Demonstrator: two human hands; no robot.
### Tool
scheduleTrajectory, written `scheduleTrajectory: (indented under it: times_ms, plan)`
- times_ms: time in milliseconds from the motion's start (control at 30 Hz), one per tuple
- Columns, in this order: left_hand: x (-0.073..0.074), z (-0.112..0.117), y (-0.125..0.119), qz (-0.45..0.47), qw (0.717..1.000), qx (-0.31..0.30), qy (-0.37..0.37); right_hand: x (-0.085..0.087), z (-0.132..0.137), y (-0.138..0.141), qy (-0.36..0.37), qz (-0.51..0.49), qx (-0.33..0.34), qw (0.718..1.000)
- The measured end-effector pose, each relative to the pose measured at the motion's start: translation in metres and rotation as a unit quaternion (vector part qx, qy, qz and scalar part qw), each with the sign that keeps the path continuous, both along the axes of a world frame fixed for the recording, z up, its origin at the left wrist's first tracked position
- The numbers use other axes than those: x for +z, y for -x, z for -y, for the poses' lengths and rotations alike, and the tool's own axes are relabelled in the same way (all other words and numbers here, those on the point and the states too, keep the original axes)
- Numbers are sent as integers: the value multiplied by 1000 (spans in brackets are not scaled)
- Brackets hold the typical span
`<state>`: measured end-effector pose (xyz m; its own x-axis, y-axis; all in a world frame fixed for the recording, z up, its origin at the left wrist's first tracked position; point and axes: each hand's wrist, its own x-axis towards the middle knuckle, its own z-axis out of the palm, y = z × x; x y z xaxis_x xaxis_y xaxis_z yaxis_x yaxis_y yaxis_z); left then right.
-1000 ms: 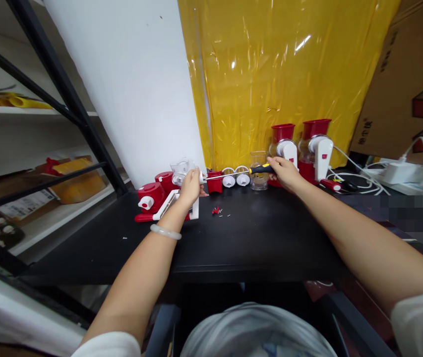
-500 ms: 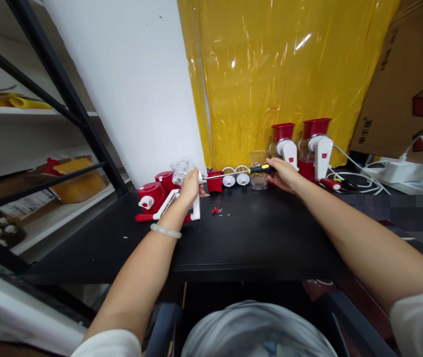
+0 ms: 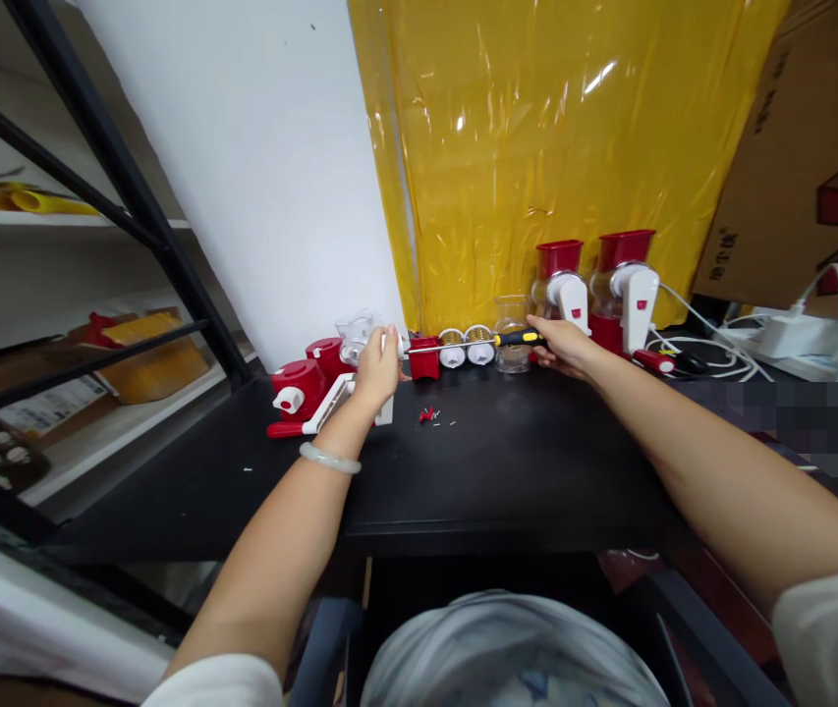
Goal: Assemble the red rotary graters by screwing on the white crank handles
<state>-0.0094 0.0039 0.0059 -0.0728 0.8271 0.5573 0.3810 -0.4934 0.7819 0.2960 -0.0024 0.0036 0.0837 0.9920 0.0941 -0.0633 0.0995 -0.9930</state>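
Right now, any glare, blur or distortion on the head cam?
Head view: glare streaks on the yellow plastic sheet; black shelf post and cardboard box lean outward, likely wide-angle stretch; pixelated patch at right; screwdriver readable, but small bits on the black table too tiny to identify.

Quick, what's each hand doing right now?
Left hand: closed, holding a white part, mostly hidden.
Right hand: closed, holding a screwdriver by its handle.
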Motion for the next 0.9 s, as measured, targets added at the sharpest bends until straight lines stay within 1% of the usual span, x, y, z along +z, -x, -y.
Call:
scheduleTrajectory:
  times_ms: [100, 200, 300, 367, 467, 600, 667, 767, 833, 900]
  plan:
    - [-1, -3, -1, 28, 999, -4, 32, -3, -4, -1, -46, -12, 17, 999]
    - [0, -4, -2, 56, 997, -7, 56, -5, -8, -3, -87, -12, 11, 996]
    - [4, -2, -4, 86, 992, -13, 87, -2, -7, -3, -115, -28, 2, 993]
    - [8, 1, -5, 108, 987, -19, 115, 2, -4, -2, -127, -49, 11, 991]
    - [12, 6, -6, 127, 978, -31, 163, 7, 2, -2, -137, -92, 41, 985]
    - [15, 10, -7, 136, 962, -45, 233, 8, 6, -4, -134, -127, 78, 980]
    - [15, 11, -8, 132, 957, -42, 254, 7, 6, -4, -128, -134, 82, 979]
    - [14, 9, -9, 111, 966, -23, 232, 7, 4, -3, -99, -120, 65, 986]
    - [12, 7, -9, 93, 977, -7, 193, 8, 3, -2, -62, -90, 55, 992]
    - [9, 6, -8, 69, 987, 5, 143, 7, 2, -3, -33, -38, 48, 998]
